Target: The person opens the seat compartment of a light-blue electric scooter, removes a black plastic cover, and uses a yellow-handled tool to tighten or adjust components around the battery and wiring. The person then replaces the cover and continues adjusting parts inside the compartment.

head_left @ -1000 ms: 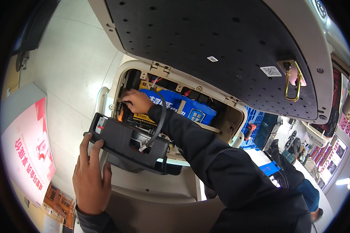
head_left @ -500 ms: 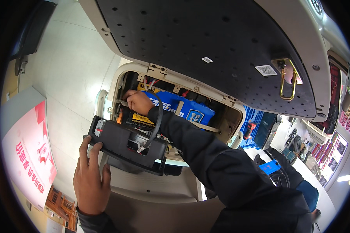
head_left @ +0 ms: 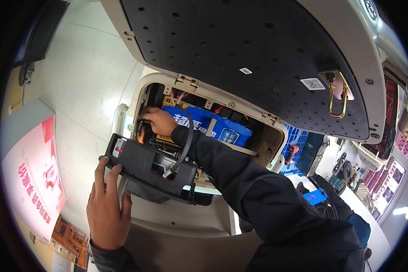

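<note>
My left hand point(head_left: 106, 199) reaches up with long, spread fingers, two fingertips resting on the edge of a black plastic cover point(head_left: 136, 161) lying across the compartment's near side. My right hand point(head_left: 156, 121) is inside the compartment point(head_left: 276, 140) at its left end, fingers curled on something I cannot make out. Beside it lie a blue-wrapped battery pack point(head_left: 233, 131) and an orange item point(head_left: 142, 136) with a hidden lower part. A thick black cable point(head_left: 188, 140) arches over my right sleeve down to the cover's opening, where a white connector point(head_left: 167, 172) shows.
The raised lid point(head_left: 240, 45) with a brass latch point(head_left: 337, 104) fills the top. At right are a blue crate point(head_left: 292, 136), a red-and-black power drill point(head_left: 291, 153) and a crouching person in dark clothing point(head_left: 360, 229). A pink-and-white sign point(head_left: 34, 177) stands left, on pale flooring point(head_left: 86, 68).
My right hand has shifted and turned slightly at the compartment's left end. My left hand stays on the cover, and the rest looks much the same.
</note>
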The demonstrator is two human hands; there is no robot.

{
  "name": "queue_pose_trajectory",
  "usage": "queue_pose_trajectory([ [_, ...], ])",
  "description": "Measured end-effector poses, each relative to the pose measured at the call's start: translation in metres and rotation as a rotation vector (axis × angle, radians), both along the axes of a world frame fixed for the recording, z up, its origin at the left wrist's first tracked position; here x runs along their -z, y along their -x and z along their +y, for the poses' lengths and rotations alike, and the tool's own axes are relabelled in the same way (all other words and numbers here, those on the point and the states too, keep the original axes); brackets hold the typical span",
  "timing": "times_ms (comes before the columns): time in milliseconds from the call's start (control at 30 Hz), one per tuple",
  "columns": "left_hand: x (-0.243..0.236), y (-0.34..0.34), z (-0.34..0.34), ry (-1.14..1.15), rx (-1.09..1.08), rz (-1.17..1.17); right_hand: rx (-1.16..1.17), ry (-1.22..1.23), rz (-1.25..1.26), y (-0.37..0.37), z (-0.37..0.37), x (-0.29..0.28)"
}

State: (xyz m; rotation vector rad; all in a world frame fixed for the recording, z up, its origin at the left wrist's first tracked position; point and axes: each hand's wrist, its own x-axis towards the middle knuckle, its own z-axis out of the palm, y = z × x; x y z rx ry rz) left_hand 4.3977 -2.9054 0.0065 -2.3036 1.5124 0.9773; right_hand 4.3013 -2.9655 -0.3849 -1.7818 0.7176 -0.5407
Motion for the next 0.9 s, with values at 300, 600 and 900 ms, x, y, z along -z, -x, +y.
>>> queue_pose_trajectory([
  [300, 0.002, -0.002, 0.004, 0.034, 0.041, -0.005, -0.1, -0.085, 0.186, 0.003, 0.0, -0.016],
  [600, 0.001, 0.001, -0.001, -0.017, -0.027, 0.017, -0.185, 0.122, 0.245, -0.001, -0.007, -0.012],
  [900, 0.001, 0.002, -0.003, -0.023, -0.038, 0.021, -0.155, 0.369, 0.254, -0.009, -0.009, -0.018],
])
